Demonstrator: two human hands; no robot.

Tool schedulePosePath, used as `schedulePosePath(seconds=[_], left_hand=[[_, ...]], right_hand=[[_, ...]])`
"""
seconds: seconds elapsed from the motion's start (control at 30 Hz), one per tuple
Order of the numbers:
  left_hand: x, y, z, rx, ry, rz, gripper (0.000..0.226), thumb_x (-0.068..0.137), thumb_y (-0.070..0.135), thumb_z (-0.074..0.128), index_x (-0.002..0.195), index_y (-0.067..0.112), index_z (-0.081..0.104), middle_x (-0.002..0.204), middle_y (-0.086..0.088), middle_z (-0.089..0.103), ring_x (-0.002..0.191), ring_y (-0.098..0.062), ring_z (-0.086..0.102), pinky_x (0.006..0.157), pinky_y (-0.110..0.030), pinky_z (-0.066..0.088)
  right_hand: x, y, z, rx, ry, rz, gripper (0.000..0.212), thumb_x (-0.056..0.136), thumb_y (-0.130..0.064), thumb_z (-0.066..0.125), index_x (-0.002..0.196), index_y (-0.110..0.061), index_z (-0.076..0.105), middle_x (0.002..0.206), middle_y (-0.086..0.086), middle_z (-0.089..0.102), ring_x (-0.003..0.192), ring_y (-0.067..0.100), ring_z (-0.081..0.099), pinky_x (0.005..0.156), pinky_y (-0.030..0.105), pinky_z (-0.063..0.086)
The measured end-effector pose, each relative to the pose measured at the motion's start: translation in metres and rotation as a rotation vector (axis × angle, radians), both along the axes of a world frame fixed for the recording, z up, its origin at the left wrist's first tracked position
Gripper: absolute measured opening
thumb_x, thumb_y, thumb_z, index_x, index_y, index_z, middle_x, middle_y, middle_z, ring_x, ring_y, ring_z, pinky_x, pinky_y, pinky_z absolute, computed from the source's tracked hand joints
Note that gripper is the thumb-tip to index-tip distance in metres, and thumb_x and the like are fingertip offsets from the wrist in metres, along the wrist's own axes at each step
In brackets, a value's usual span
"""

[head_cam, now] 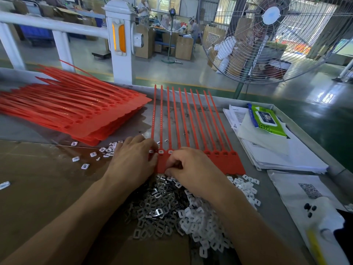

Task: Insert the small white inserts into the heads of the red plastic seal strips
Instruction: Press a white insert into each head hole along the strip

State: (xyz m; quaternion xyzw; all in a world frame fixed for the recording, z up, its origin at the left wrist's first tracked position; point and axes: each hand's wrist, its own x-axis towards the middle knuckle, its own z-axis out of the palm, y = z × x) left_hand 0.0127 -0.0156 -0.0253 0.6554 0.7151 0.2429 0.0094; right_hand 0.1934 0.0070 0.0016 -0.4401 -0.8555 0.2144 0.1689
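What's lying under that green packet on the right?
The green packet rests on a translucent white sheet, which lies on a stack of printed white papers. Whatever sits beneath the papers is covered.

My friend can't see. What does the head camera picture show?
Two hands, the left hand and right hand, work at the heads of a row of red seal strips lying side by side on a grey table. A heap of small white inserts and shiny metal pieces lies in front, and a stack of red strips sits at the left.
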Motion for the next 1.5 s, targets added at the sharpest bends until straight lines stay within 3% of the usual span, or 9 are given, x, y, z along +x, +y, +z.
schedulePosePath(seconds=[0.2, 0.3, 0.37, 0.43, 0.5, 0.7, 1.07, 1.3, 1.5], left_hand=[[0.000, 0.000, -0.001, 0.007, 0.000, 0.002, 0.025, 0.092, 0.043, 0.057, 0.114, 0.036, 0.065, 0.114, 0.007, 0.060, 0.114, -0.023, 0.051, 0.099, -0.043, 0.036], [0.000, 0.000, -0.001, 0.013, -0.004, 0.000, 0.024, 0.092, 0.043, 0.057, 0.113, 0.036, 0.066, 0.113, 0.007, 0.060, 0.114, -0.022, 0.052, 0.098, -0.042, 0.036], [0.000, 0.000, -0.001, 0.011, -0.002, -0.002, 0.024, 0.092, 0.043, 0.057, 0.114, 0.036, 0.065, 0.113, 0.007, 0.060, 0.115, -0.022, 0.051, 0.098, -0.042, 0.036], [0.000, -0.001, -0.001, 0.009, -0.001, -0.002, 0.025, 0.093, 0.043, 0.057, 0.115, 0.036, 0.065, 0.114, 0.008, 0.059, 0.116, -0.021, 0.051, 0.099, -0.042, 0.036], [0.000, 0.000, 0.000, 0.003, -0.003, -0.001, 0.025, 0.094, 0.044, 0.056, 0.116, 0.037, 0.064, 0.116, 0.008, 0.059, 0.117, -0.021, 0.050, 0.100, -0.041, 0.035], [0.000, -0.001, 0.001, -0.010, -0.009, -0.001, 0.025, 0.095, 0.043, 0.054, 0.118, 0.036, 0.063, 0.119, 0.008, 0.058, 0.119, -0.020, 0.049, 0.104, -0.041, 0.034], [0.000, -0.001, 0.002, -0.009, -0.009, -0.003, 0.025, 0.095, 0.043, 0.055, 0.118, 0.036, 0.063, 0.121, 0.008, 0.058, 0.120, -0.020, 0.049, 0.104, -0.041, 0.033], [-0.001, -0.001, 0.000, -0.006, -0.010, -0.002, 0.024, 0.095, 0.043, 0.056, 0.117, 0.037, 0.064, 0.119, 0.008, 0.059, 0.119, -0.019, 0.049, 0.103, -0.042, 0.034], [0.000, -0.001, 0.000, -0.001, -0.016, -0.004, 0.024, 0.095, 0.043, 0.056, 0.117, 0.037, 0.064, 0.117, 0.008, 0.059, 0.119, -0.019, 0.049, 0.102, -0.041, 0.034]], right_hand=[[0.001, -0.003, 0.005, -0.050, 0.002, -0.008, 0.012, 0.091, -0.027, 0.075, 0.085, -0.033, 0.067, 0.093, -0.019, 0.062, 0.084, -0.001, 0.060, 0.073, 0.019, 0.045], [0.002, -0.006, 0.005, -0.115, 0.073, -0.018, 0.009, 0.091, -0.025, 0.074, 0.086, -0.030, 0.069, 0.104, -0.013, 0.072, 0.096, 0.003, 0.067, 0.074, 0.016, 0.051], [0.004, -0.006, 0.005, -0.126, 0.138, -0.029, 0.010, 0.092, -0.022, 0.073, 0.087, -0.031, 0.069, 0.098, -0.011, 0.074, 0.094, 0.004, 0.069, 0.074, 0.021, 0.056], [0.007, -0.003, 0.004, -0.114, 0.230, -0.061, 0.011, 0.094, -0.022, 0.072, 0.091, -0.032, 0.070, 0.088, -0.015, 0.070, 0.084, -0.003, 0.066, 0.068, 0.015, 0.052], [0.013, 0.003, 0.003, -0.100, 0.328, -0.131, 0.012, 0.096, -0.023, 0.072, 0.097, -0.035, 0.072, 0.092, -0.020, 0.069, 0.088, -0.011, 0.062, 0.070, 0.004, 0.046], [0.029, 0.024, -0.005, -0.046, 0.470, -0.394, 0.012, 0.095, -0.014, 0.073, 0.094, -0.025, 0.078, 0.092, -0.019, 0.070, 0.088, -0.022, 0.057, 0.067, -0.004, 0.039], [0.017, 0.038, -0.016, -0.021, 0.440, -0.505, 0.007, 0.093, -0.016, 0.074, 0.098, -0.021, 0.078, 0.095, -0.013, 0.072, 0.078, -0.006, 0.063, 0.061, 0.002, 0.044], [0.016, 0.039, -0.016, 0.011, 0.370, -0.493, 0.009, 0.092, -0.015, 0.076, 0.095, -0.023, 0.078, 0.096, -0.012, 0.072, 0.076, -0.008, 0.061, 0.059, 0.000, 0.042], [0.017, 0.040, -0.017, 0.036, 0.294, -0.465, 0.007, 0.094, -0.017, 0.075, 0.099, -0.019, 0.080, 0.085, -0.014, 0.068, 0.071, -0.009, 0.058, 0.060, -0.003, 0.039]])
